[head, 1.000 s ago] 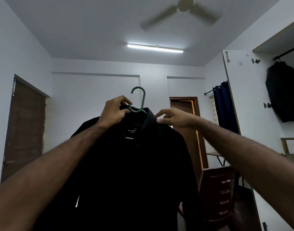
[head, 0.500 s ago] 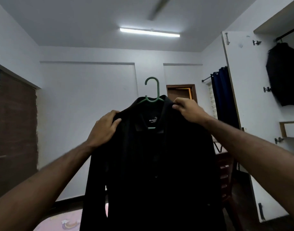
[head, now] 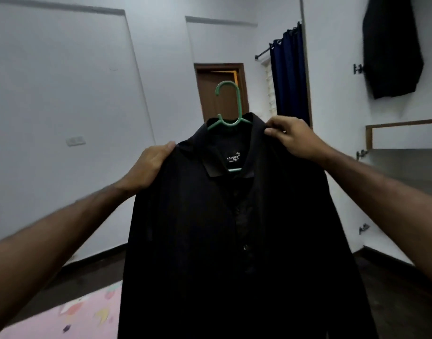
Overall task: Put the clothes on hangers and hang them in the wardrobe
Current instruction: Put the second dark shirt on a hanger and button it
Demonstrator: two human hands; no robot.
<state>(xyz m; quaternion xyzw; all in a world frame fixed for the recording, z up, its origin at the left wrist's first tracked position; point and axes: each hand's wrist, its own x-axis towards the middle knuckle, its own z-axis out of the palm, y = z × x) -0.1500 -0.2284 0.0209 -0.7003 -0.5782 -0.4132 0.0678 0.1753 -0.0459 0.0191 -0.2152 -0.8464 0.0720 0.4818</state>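
Black collared shirt (head: pixel 234 228) upright on green hanger (head: pixel 228 106), buttons frontward

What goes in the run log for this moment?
black collared shirt on green plastic hanger | left hand, right hand grip shoulders | not yet in wardrobe

left hand (head: pixel 150 167): bare, no rings seen
right hand (head: pixel 292 138): bare, no rings seen
forearms: bare to frame edge, hairy, no sleeves showing

You're looking at a matt black cloth shirt (head: pixel 234 228) on a smooth green plastic hanger (head: pixel 230 106), a brown wooden door (head: pixel 210 94), and a dark blue cloth curtain (head: pixel 289 79).
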